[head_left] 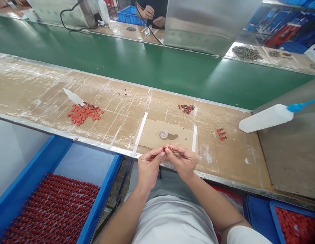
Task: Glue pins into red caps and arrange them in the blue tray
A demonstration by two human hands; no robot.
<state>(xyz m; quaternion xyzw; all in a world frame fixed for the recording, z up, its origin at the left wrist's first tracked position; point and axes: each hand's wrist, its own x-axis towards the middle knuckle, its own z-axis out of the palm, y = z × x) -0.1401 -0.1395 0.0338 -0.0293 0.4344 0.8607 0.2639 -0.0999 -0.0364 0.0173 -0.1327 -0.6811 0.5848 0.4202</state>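
I find the left hand (148, 166) and right hand (183, 161) with fingers pinched on one small red part (163, 149), axis roughly nine-to-three, at six o'clock from the round cap (164, 134); neither hand nearer.

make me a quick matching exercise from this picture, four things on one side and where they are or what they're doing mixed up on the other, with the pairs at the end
Column one
1. left hand and right hand
2. white bottle with blue nozzle
3. small round object
4. neat rows of red pieces

Column two
A. inside the blue bin at lower left
B. near the right end of the brown worktop
C. pinching a small red piece
D. on the cardboard between two white strips

Right pairs: 1-C, 2-B, 3-D, 4-A
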